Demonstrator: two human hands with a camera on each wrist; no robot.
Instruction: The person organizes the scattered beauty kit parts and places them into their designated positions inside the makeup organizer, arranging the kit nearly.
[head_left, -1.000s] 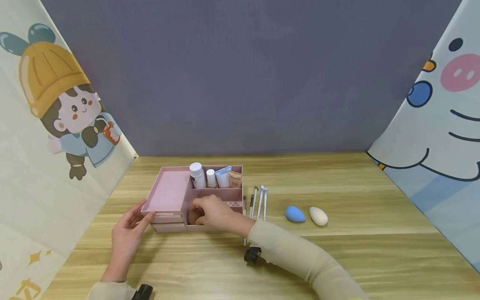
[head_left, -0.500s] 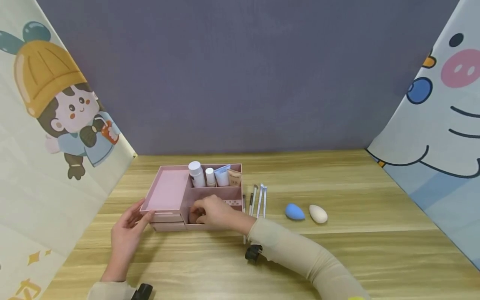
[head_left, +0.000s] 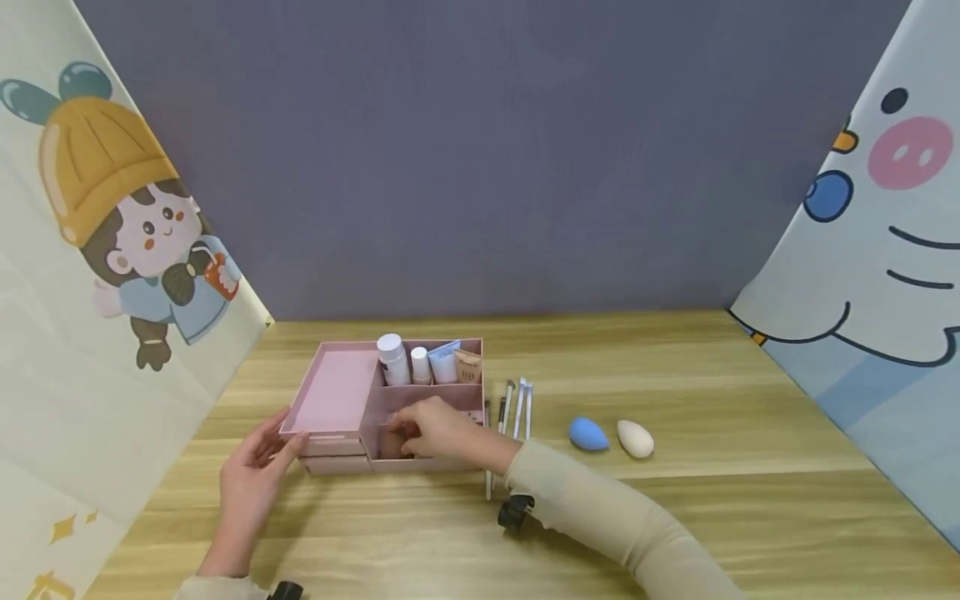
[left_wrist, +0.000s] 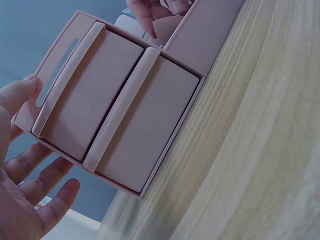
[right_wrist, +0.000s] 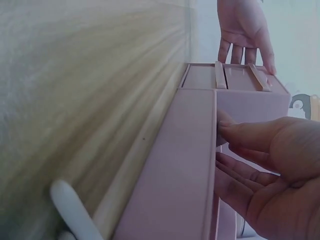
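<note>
The left hand (head_left: pixel 251 475), fingers relaxed and straight, is rested against the left end of the pink organizer (head_left: pixel 337 392), which sits toward the counter's (head_left: pixel 675 517) left rear. A brown sponge (head_left: pixel 392 446) is pinched by the right hand (head_left: pixel 438 429) inside the organizer's front compartment; placing appears under way, so letting go is judged next. Brushes (head_left: pixel 517 408) and two more sponges (head_left: pixel 611 435) lie to the right.

place: staged tabletop booth | cartoon backdrops (head_left: pixel 112 275) | wooden table (head_left: pixel 675 517)
</note>
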